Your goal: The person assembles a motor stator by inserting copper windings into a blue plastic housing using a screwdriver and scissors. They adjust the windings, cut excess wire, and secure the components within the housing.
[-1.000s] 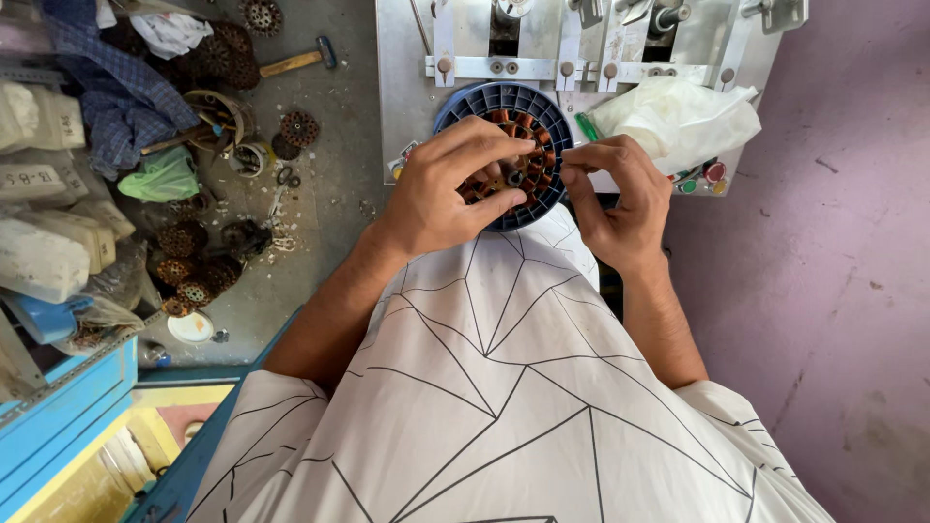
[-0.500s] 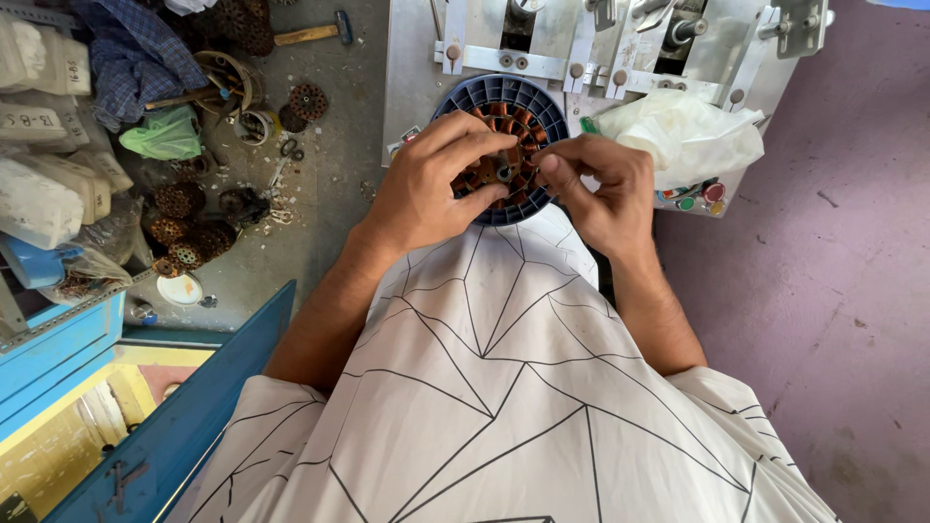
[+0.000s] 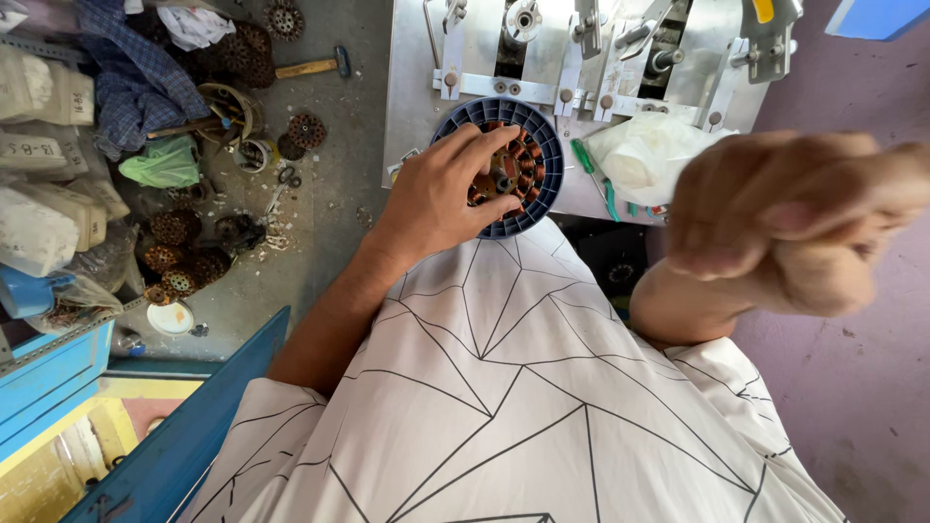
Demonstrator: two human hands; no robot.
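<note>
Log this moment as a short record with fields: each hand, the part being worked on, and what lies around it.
left hand: rests on the round part, fingers spread over its windings
right hand: raised close to the camera, blurred, off the part; grip unclear
round part: dark blue slotted ring with copper coils inside, on the grey metal bench
beside it: white plastic bag, green-handled screwdriver
floor at left: hammer, green bag, more wound cores

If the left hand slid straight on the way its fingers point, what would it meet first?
The left hand already rests on the round blue-rimmed part wound with copper coils. Going on, it would probably meet the grey metal machine plate behind, though depth is unclear.
</note>
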